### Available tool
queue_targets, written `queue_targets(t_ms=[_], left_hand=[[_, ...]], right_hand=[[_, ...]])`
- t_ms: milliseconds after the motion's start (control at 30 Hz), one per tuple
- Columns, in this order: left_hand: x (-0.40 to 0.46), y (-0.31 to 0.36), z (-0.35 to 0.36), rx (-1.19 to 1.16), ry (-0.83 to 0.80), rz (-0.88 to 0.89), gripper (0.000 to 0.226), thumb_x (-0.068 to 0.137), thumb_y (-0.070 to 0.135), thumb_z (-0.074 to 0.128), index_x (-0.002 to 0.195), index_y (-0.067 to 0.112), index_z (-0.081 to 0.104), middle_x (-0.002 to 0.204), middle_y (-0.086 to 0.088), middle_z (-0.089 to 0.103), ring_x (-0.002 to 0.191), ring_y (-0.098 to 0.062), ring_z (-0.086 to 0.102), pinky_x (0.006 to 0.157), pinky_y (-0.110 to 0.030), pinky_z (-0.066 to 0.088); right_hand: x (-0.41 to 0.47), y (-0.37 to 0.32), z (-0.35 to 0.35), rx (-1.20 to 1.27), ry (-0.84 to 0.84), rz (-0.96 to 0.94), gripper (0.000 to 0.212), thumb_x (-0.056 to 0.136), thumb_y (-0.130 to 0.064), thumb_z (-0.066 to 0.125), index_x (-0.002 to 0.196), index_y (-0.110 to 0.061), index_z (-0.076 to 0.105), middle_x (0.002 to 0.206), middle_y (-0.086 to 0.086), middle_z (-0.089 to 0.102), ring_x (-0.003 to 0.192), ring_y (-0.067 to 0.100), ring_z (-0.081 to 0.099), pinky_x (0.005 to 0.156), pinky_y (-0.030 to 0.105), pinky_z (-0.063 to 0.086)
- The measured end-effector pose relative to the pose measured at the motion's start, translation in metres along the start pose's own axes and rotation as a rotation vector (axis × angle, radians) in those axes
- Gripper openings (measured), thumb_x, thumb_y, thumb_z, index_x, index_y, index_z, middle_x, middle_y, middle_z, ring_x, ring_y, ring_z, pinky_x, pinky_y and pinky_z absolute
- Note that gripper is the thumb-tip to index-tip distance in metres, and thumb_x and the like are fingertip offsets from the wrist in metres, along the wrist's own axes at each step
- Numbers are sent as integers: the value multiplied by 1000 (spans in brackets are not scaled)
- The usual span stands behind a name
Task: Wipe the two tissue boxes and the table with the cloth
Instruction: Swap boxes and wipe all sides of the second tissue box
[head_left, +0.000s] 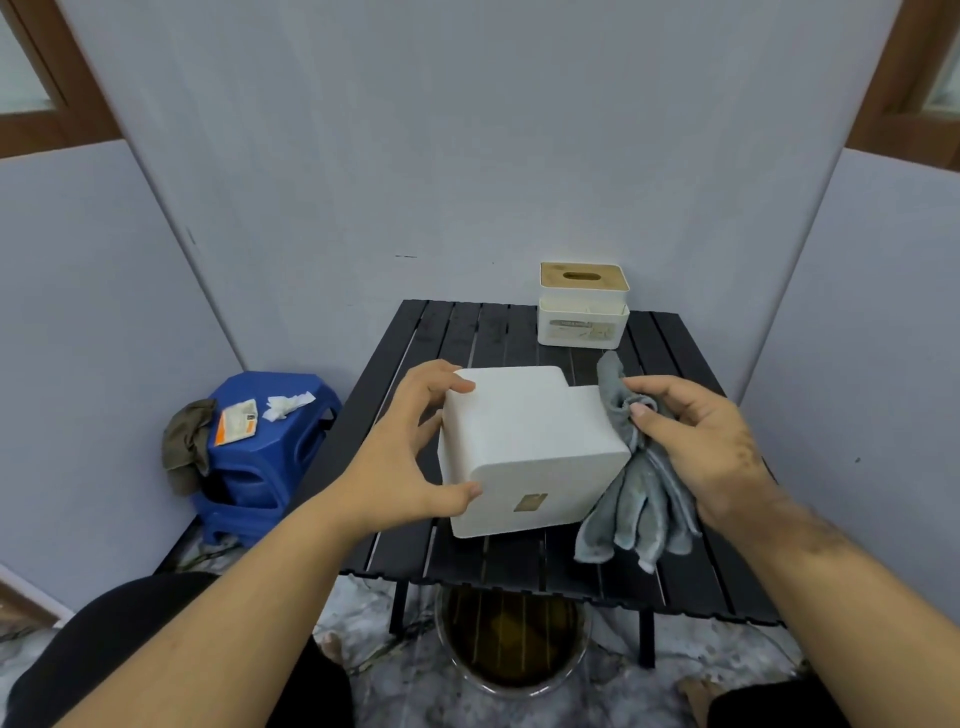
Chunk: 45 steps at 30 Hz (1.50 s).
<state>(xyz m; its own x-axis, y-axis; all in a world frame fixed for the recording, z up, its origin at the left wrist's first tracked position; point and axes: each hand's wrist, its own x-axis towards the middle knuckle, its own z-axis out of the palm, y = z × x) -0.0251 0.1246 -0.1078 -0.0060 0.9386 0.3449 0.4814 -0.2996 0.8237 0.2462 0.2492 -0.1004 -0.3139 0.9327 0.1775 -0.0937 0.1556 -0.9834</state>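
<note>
A plain white tissue box (530, 447) is tipped over, its base facing me, above the black slatted table (498, 566). My left hand (415, 447) grips its left side, thumb on the near edge and fingers on the far edge. My right hand (696, 447) holds a bunched grey cloth (639, 499) against the box's right side; the cloth hangs down toward the table. A second white tissue box with a wooden lid (583, 306) stands upright at the table's far right.
A blue plastic stool (270, 447) stands left of the table with a packet, crumpled tissue and a dark rag on it. A metal basin (514, 644) sits on the floor under the table's near edge. Grey walls close in on three sides.
</note>
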Motion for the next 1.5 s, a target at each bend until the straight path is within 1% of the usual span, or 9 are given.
queue_targets(t_ms=[133, 367, 567, 767, 933, 1033, 1267, 1433, 1500], left_hand=[[-1, 3, -8, 113, -54, 66, 98, 66, -2, 91, 145, 24, 39, 155, 8, 30, 151, -19, 33, 124, -41, 34], [-1, -6, -28, 416, -150, 63, 115, 68, 15, 82, 157, 47, 17, 159, 25, 17, 144, 8, 28, 111, -7, 30], [1, -22, -33, 568, -66, 30, 121, 71, 2, 83, 153, 56, 13, 166, 22, 13, 131, -19, 51, 100, -43, 57], [-5, -26, -37, 605, -48, -67, 122, 80, 21, 87, 153, 65, 0, 134, 25, 44, 101, 4, 54, 77, -10, 49], [-14, -19, -41, 467, 27, -99, 100, 76, 60, 78, 156, 61, 17, 122, 27, 53, 97, 0, 54, 75, -14, 47], [-14, -21, -37, 448, 92, -98, 93, 78, 53, 82, 153, 61, 26, 119, 31, 52, 94, -1, 55, 74, -16, 49], [-12, -29, -35, 376, 123, -142, 93, 82, 40, 85, 153, 59, 29, 127, 31, 51, 98, -2, 58, 76, -15, 53], [-8, -47, -34, 193, 153, -258, 97, 81, 11, 86, 148, 61, 36, 135, 17, 59, 112, -14, 65, 98, -40, 59], [-7, -52, -29, 136, 153, -297, 100, 81, 1, 83, 147, 59, 36, 138, 17, 58, 120, -12, 64, 104, -41, 56]], right_hand=[[-3, -7, -3, 30, -14, 8, 24, 92, 3, 60, 110, -9, 71, 103, 9, 75, 97, 25, 72, 87, 36, 58], [5, 10, -11, -35, 15, 93, 24, 93, 1, 60, 105, -16, 73, 101, 7, 76, 92, 21, 73, 83, 35, 57], [-2, 40, 6, -64, -51, 209, 22, 94, -2, 60, 104, -17, 72, 97, 3, 76, 96, 23, 72, 86, 37, 58], [-6, 50, 17, -27, 3, 221, 20, 95, -5, 62, 108, -16, 71, 101, 5, 75, 97, 24, 71, 89, 40, 57], [-10, 51, 17, -121, -96, 123, 21, 92, -7, 65, 101, -25, 73, 99, 1, 75, 93, 19, 72, 82, 34, 59], [-12, 52, 18, -109, -108, 102, 21, 91, -5, 66, 100, -23, 73, 98, 1, 75, 92, 17, 72, 77, 26, 58], [-14, 54, 21, 23, -92, 198, 22, 91, -3, 66, 108, -16, 70, 101, 7, 76, 98, 26, 72, 85, 39, 57], [-24, 53, 28, -1, -94, 140, 24, 87, -2, 70, 106, -16, 70, 102, 4, 75, 96, 21, 72, 87, 39, 58], [-28, 56, 31, -35, -75, 97, 24, 85, -4, 73, 104, -19, 70, 103, 3, 75, 97, 20, 72, 86, 37, 58]])
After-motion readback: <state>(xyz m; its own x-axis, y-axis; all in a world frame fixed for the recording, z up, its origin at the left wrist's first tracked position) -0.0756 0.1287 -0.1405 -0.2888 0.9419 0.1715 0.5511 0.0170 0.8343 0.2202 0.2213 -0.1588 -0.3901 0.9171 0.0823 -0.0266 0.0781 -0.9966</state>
